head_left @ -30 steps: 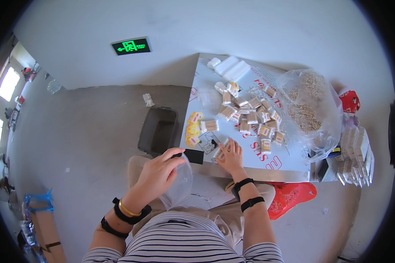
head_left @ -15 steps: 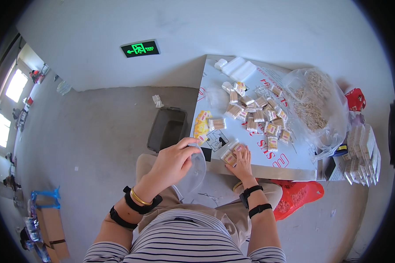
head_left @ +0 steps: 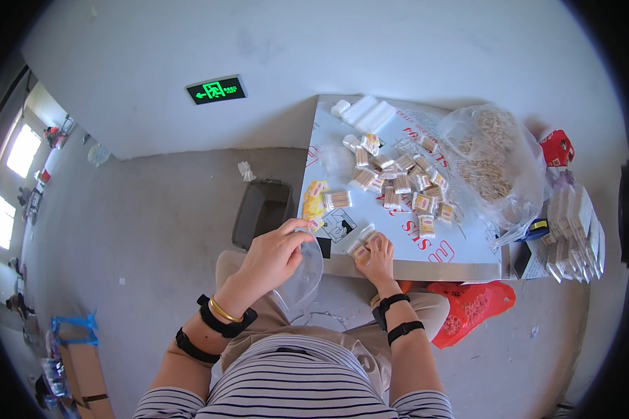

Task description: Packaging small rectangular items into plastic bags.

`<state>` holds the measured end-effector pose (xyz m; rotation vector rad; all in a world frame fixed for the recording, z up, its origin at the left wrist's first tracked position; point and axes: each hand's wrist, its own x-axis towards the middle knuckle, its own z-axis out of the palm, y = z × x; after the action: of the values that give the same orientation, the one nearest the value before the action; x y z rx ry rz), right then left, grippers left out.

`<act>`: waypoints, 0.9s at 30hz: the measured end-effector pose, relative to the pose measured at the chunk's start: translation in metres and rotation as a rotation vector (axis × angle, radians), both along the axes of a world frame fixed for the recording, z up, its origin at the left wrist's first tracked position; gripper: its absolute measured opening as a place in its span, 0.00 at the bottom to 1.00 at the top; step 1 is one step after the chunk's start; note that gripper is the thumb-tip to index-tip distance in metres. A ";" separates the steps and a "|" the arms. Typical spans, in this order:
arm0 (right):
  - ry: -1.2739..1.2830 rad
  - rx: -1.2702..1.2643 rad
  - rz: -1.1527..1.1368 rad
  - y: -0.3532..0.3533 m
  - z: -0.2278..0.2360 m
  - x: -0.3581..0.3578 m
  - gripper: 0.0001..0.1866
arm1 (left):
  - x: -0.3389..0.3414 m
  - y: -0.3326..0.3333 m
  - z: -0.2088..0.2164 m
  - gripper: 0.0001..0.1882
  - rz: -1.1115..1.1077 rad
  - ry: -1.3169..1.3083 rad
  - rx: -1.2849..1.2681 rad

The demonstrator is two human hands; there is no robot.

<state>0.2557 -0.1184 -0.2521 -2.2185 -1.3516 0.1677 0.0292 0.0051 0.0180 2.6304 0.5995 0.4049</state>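
Note:
My left hand (head_left: 276,253) is in front of the table's left corner, its fingers pinched on a clear plastic bag (head_left: 303,278) that hangs below it. At the front edge, my right hand (head_left: 376,258) curls over small clear packets (head_left: 360,249) of thin wooden sticks that look like cotton swabs. These packets lie side by side, partly hidden by the fingers. Farther back lies a loose pile of similar packets (head_left: 402,183). One stick packet (head_left: 338,200) rests apart, beside yellow printed cards (head_left: 315,199) at the left edge.
A large clear bag of loose sticks (head_left: 483,174) fills the table's right side, near stacked filled packs (head_left: 575,230). Clear plastic sleeves (head_left: 367,114) lie at the back. A dark bin (head_left: 262,213) stands left of the table (head_left: 461,272); a red bag (head_left: 472,311) sits below it.
The view has shifted slightly, so the table appears a little lower and to the left. My right fingers are more curled over the packets; my left hand still pinches the clear bag.

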 end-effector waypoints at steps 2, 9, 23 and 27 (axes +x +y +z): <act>0.023 0.045 -0.008 -0.005 -0.001 -0.002 0.28 | 0.001 -0.001 0.001 0.11 -0.011 -0.006 0.007; -0.007 0.031 -0.045 -0.017 -0.002 -0.004 0.29 | 0.006 -0.006 0.000 0.11 -0.045 -0.002 0.020; 0.222 0.115 -0.325 -0.032 0.003 0.005 0.22 | 0.016 -0.005 -0.003 0.10 -0.082 0.013 0.086; 1.631 0.729 -0.140 -0.027 0.053 0.013 0.20 | 0.028 -0.002 -0.006 0.12 -0.132 0.047 0.067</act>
<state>0.2692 -0.1456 -0.1987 -0.8951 -0.2015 0.9645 0.0569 0.0028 0.0118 2.7316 0.4311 0.3293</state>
